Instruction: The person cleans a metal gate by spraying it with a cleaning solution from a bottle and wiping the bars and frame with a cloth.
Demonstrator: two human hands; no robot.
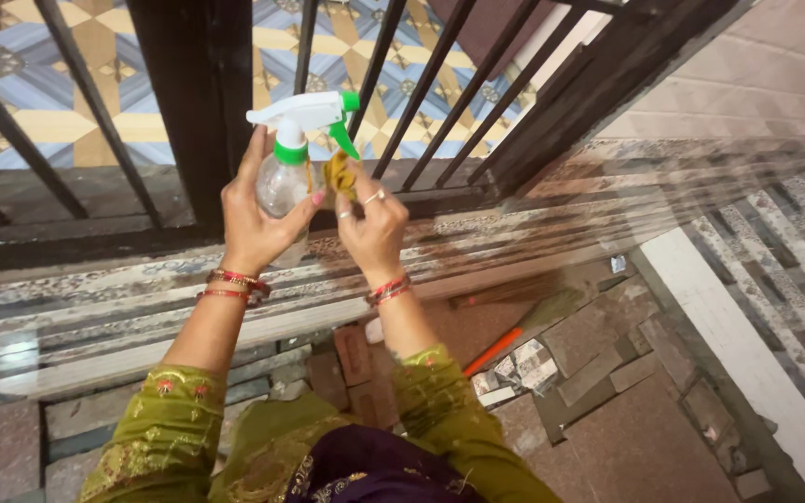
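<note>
Dark metal railing bars [188, 102] stand just beyond the fingers, with a blue-and-yellow patterned tile floor [11, 84] showing far below between them, so both hands work close up against the rail at chest height.

Left hand [255, 219] fingers are curled shut around the clear plastic spray bottle with a white head and green collar and trigger [289, 154]; the thumb lies across the near side of the body and the other fingers wrap behind, which keeps the bottle upright with its nozzle turned toward the other hand. Right hand [370, 228] fingers are pinched closed on a small crumpled mustard-yellow cloth [338, 175], held right beside the green trigger tip, apparently placed there to sit in the line of the spray. Whether the cloth touches the trigger I cannot tell.

Outward from the fingers, red bangles [235, 284] ring both wrists and olive-green embroidered sleeves [165, 419] cover the forearms. Below the hands runs a streaked marble ledge [95, 307] at the foot of the railing. Lower right of the right hand, an orange stick-like handle [493, 351] lies among loose stone and tile offcuts [598, 363].
</note>
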